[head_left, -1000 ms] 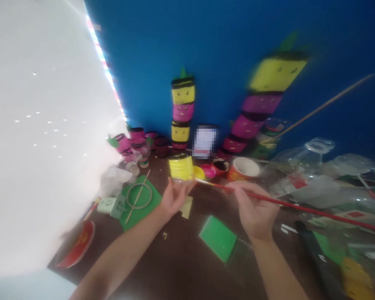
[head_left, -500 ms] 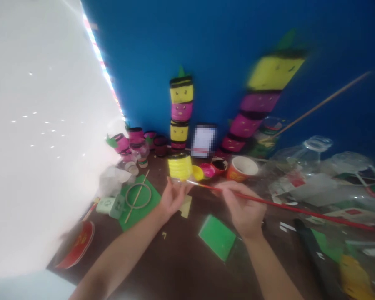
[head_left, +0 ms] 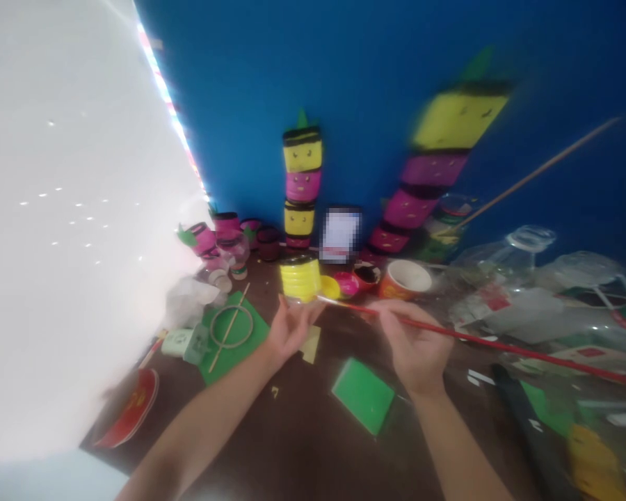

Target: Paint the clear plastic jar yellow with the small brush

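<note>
My left hand [head_left: 292,334] grips the lower end of a yellow-painted plastic bottle piece [head_left: 300,280] with a dark top; its bottom edge is clear. In my right hand [head_left: 417,344] is a long red paintbrush [head_left: 480,342], held between thumb and fingers. The brush's pale tip lies at the lower right side of the yellow piece; whether it touches is hard to tell. Just behind stand small paint containers: a yellow one [head_left: 330,287], a pink one [head_left: 347,284] and a dark one [head_left: 366,275]. A paper cup [head_left: 405,278] stands beyond my right hand.
Painted face towers [head_left: 299,184] lean on the blue wall, with a phone [head_left: 341,235] beside them. Clear plastic bottles [head_left: 526,261] crowd the right. A green sheet [head_left: 213,358] with a ring [head_left: 231,327] lies left, a green pad [head_left: 364,395] in front, a red bowl [head_left: 133,410] near the edge.
My right hand has shifted slightly right with the paintbrush, and the brush tip has slid right along the yellow piece's lower edge. My left hand stays nearly still.
</note>
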A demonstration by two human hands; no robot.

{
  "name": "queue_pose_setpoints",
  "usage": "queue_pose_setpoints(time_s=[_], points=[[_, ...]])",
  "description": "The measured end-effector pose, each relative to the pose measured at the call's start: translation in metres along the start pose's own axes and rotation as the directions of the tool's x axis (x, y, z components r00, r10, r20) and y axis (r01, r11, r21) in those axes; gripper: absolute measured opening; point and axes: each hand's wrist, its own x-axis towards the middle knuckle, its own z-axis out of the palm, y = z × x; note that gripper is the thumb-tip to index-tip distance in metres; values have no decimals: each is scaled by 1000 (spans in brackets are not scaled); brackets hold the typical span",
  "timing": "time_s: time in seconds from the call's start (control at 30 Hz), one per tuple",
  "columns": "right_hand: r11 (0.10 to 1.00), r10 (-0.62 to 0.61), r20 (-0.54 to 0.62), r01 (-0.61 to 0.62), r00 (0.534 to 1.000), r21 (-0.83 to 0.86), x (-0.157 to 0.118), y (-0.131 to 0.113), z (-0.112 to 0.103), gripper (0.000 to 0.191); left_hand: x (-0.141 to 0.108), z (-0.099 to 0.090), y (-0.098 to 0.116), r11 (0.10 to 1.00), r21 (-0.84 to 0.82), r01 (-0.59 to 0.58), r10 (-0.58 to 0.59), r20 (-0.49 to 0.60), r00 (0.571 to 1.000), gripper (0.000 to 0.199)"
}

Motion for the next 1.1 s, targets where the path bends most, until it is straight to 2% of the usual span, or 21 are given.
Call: queue_pose_setpoints(time_s=[0.17, 0.3, 0.4, 0.53, 0.63, 0.83, 0.97, 1.1], points=[[1000, -13, -80, 12, 997, -15, 2, 5, -8, 9, -1, 4, -1, 1000, 4, -20, 20, 3, 1000, 64], [999, -32, 11, 32, 999, 15, -3, -5, 0, 10, 1, 6, -3, 998, -2, -63, 63, -85, 994, 57], [998, -60, 90, 60, 994, -4, -6, -13, 7, 11, 2, 6, -4, 996, -31, -86, 82, -100, 992, 52], [991, -93, 47, 97, 995, -88, -3, -14, 3, 10, 2, 5, -2, 996, -52, -70, 66, -71, 995, 52], [988, -124, 22, 126, 992, -85, -2, -13, -1, 11, 3, 4, -2, 997, -47, -63, 59, -64, 996, 51], [982, -150, 142, 165, 978, -96, -7, -16, 8, 12, 5, 3, -4, 994, -36, -99, 96, -68, 993, 47], [982, -134, 71, 142, 988, -121, -4, -12, 3, 11, 5, 2, -2, 998, -27, -63, 61, -72, 996, 49], [991, -128, 10, 129, 992, -48, -2, -10, -1, 12, 5, 0, -2, 996, -73, -45, 43, -33, 999, 53]])
